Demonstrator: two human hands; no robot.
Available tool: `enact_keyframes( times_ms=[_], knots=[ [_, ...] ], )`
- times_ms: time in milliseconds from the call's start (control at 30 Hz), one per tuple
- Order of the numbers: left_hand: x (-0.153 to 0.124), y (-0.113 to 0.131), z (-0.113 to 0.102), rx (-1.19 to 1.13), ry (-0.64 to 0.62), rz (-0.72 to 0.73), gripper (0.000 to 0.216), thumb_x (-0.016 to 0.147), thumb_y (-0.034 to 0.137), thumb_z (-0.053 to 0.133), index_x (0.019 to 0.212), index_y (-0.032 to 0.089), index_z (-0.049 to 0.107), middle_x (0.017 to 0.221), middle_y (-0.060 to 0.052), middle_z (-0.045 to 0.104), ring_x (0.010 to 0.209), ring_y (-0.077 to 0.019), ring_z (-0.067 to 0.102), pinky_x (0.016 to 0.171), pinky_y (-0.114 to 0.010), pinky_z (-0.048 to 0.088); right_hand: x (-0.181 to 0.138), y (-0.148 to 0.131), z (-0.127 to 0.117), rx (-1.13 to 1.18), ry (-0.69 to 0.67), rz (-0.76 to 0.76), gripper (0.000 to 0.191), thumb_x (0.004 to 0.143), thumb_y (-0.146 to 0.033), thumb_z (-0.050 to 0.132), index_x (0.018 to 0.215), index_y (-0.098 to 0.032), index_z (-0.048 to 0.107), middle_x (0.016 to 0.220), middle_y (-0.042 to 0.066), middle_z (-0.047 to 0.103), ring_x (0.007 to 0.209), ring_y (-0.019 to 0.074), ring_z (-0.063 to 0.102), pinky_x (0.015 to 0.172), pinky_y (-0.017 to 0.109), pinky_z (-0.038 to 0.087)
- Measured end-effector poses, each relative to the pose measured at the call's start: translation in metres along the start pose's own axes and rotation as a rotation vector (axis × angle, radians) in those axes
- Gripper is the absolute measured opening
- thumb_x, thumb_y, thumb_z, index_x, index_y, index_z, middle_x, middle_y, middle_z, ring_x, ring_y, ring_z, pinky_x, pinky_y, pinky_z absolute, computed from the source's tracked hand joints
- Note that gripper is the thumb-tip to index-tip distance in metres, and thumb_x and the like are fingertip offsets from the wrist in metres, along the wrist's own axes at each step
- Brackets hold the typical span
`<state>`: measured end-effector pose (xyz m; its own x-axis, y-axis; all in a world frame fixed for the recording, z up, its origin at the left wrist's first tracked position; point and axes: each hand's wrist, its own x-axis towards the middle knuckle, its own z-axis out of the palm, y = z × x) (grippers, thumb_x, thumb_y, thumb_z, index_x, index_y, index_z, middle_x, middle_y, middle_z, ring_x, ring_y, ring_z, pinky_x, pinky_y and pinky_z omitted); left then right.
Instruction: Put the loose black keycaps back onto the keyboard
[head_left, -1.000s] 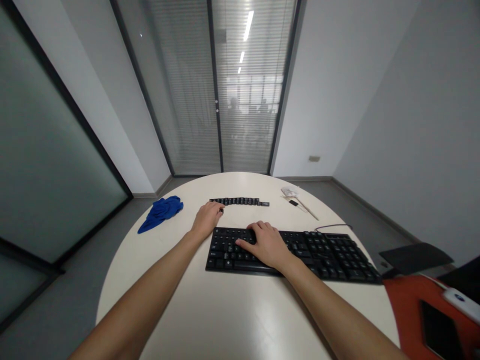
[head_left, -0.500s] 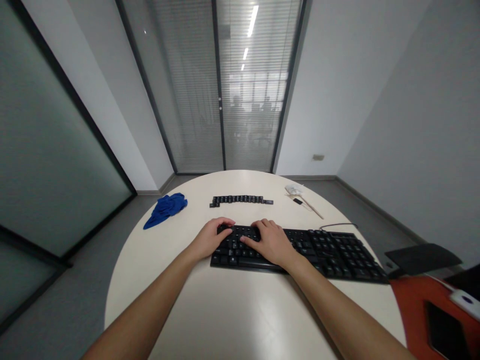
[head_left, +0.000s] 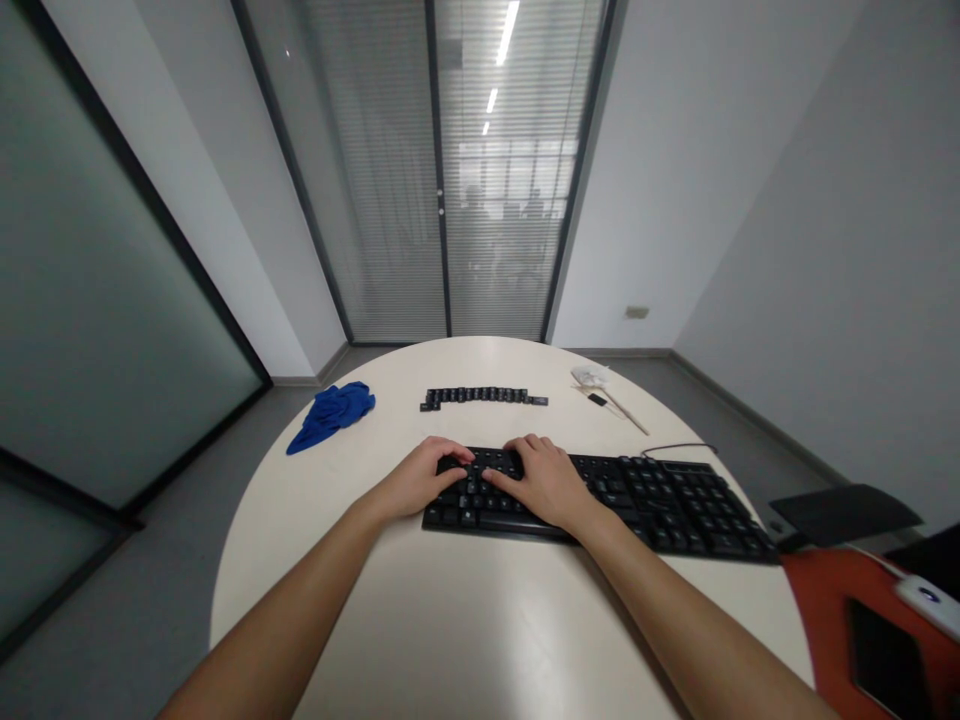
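A black keyboard (head_left: 675, 500) lies across the round white table (head_left: 450, 620). My left hand (head_left: 416, 478) rests on the keyboard's left end, its fingers curled together in a pinch over the top-left keys; what they grip is hidden. My right hand (head_left: 546, 482) lies flat on the keys just beside it, fingers stretched out, holding nothing. Behind the keyboard a row of loose black keycaps (head_left: 484, 397) is lined up on the table.
A crumpled blue cloth (head_left: 330, 412) lies at the table's left rear. A small white item with a thin stick (head_left: 604, 392) lies at the right rear. The keyboard's cable (head_left: 675, 448) loops behind it. An orange chair with a phone (head_left: 877, 640) stands at the right.
My left hand has drawn back from the keycap row to the keyboard's left end and curled over the keys. My right hand has stayed on the keyboard.
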<state>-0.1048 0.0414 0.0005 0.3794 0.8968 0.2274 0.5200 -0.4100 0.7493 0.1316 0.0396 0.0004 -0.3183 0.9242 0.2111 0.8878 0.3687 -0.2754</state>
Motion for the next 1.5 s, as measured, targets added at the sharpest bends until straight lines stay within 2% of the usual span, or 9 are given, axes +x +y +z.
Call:
enact_keyframes(
  times_ms=[267, 667, 800, 900, 967, 1067, 1200, 1333, 1500],
  knots=[
    [-0.001, 0.009, -0.001, 0.093, 0.009, 0.044, 0.018, 0.084, 0.015, 0.069, 0.1, 0.023, 0.073, 0.105, -0.005, 0.073, 0.105, -0.0246, 0.064, 0.098, -0.039, 0.049, 0.002, 0.002, 0.003, 0.001, 0.0, -0.003, 0.06, 0.089, -0.071, 0.054, 0.116, -0.018, 0.066, 0.111, 0.013, 0.067, 0.108, 0.0307, 0.06, 0.094, 0.042, 0.044],
    [-0.002, 0.029, 0.005, 0.291, 0.011, 0.009, 0.019, 0.083, 0.015, 0.068, 0.094, 0.027, 0.076, 0.094, -0.001, 0.078, 0.087, -0.0238, 0.073, 0.083, -0.033, 0.053, 0.002, 0.0, 0.001, -0.005, 0.001, -0.008, 0.061, 0.089, -0.072, 0.053, 0.115, -0.018, 0.066, 0.111, 0.013, 0.068, 0.107, 0.0314, 0.06, 0.094, 0.043, 0.044],
    [-0.002, 0.023, 0.002, 0.235, 0.017, -0.026, 0.016, 0.088, 0.021, 0.064, 0.097, 0.027, 0.076, 0.094, -0.001, 0.079, 0.089, -0.0232, 0.073, 0.084, -0.033, 0.054, 0.001, 0.0, 0.002, -0.008, 0.011, -0.009, 0.061, 0.089, -0.072, 0.053, 0.114, -0.018, 0.066, 0.11, 0.013, 0.068, 0.107, 0.0316, 0.06, 0.093, 0.043, 0.045],
    [0.0, 0.01, 0.004, 0.066, 0.036, -0.051, 0.014, 0.089, 0.025, 0.064, 0.098, 0.025, 0.076, 0.093, -0.003, 0.078, 0.088, -0.0225, 0.073, 0.083, -0.033, 0.055, 0.0, -0.001, 0.001, -0.007, 0.024, -0.022, 0.057, 0.09, -0.069, 0.055, 0.113, -0.018, 0.066, 0.11, 0.013, 0.067, 0.107, 0.0315, 0.06, 0.093, 0.044, 0.045],
    [0.002, 0.001, 0.007, -0.052, 0.037, -0.064, 0.014, 0.088, 0.026, 0.066, 0.099, 0.023, 0.075, 0.093, -0.004, 0.078, 0.088, -0.0221, 0.074, 0.083, -0.033, 0.056, 0.0, -0.003, -0.002, 0.02, 0.042, -0.08, 0.051, 0.092, -0.063, 0.057, 0.115, -0.018, 0.065, 0.112, 0.013, 0.066, 0.108, 0.0303, 0.059, 0.094, 0.043, 0.046],
    [0.004, -0.008, 0.01, -0.154, 0.041, -0.078, 0.016, 0.086, 0.028, 0.069, 0.099, 0.02, 0.074, 0.092, -0.005, 0.078, 0.088, -0.022, 0.074, 0.083, -0.033, 0.056, 0.0, -0.005, -0.01, 0.098, 0.044, -0.266, 0.036, 0.097, -0.047, 0.058, 0.121, -0.02, 0.063, 0.117, 0.01, 0.066, 0.111, 0.0266, 0.058, 0.098, 0.039, 0.046],
    [0.005, -0.008, 0.012, -0.22, 0.049, -0.104, 0.017, 0.086, 0.028, 0.07, 0.098, 0.018, 0.074, 0.093, -0.006, 0.078, 0.088, -0.0224, 0.074, 0.084, -0.034, 0.056, -0.001, -0.005, -0.016, 0.176, -0.039, -0.483, 0.027, 0.102, -0.031, 0.05, 0.123, -0.026, 0.065, 0.117, 0.007, 0.066, 0.11, 0.0218, 0.06, 0.098, 0.035, 0.047],
    [0.006, -0.003, 0.013, -0.225, 0.072, -0.104, 0.016, 0.084, 0.024, 0.071, 0.098, 0.017, 0.073, 0.091, -0.006, 0.078, 0.087, -0.022, 0.074, 0.087, -0.035, 0.056, 0.001, -0.002, -0.014, 0.209, -0.069, -0.579, 0.029, 0.102, -0.022, 0.048, 0.121, -0.025, 0.07, 0.11, 0.007, 0.068, 0.102, 0.0203, 0.062, 0.092, 0.034, 0.05],
    [0.007, -0.003, 0.012, -0.029, 0.196, -0.068, 0.019, 0.075, 0.016, 0.076, 0.093, 0.021, 0.075, 0.098, -0.004, 0.076, 0.1, -0.0252, 0.068, 0.1, -0.041, 0.049, 0.002, 0.0, -0.013, 0.224, -0.056, -0.598, 0.029, 0.099, -0.019, 0.052, 0.119, -0.024, 0.071, 0.11, 0.007, 0.068, 0.101, 0.0205, 0.063, 0.091, 0.034, 0.051]
  ],
)
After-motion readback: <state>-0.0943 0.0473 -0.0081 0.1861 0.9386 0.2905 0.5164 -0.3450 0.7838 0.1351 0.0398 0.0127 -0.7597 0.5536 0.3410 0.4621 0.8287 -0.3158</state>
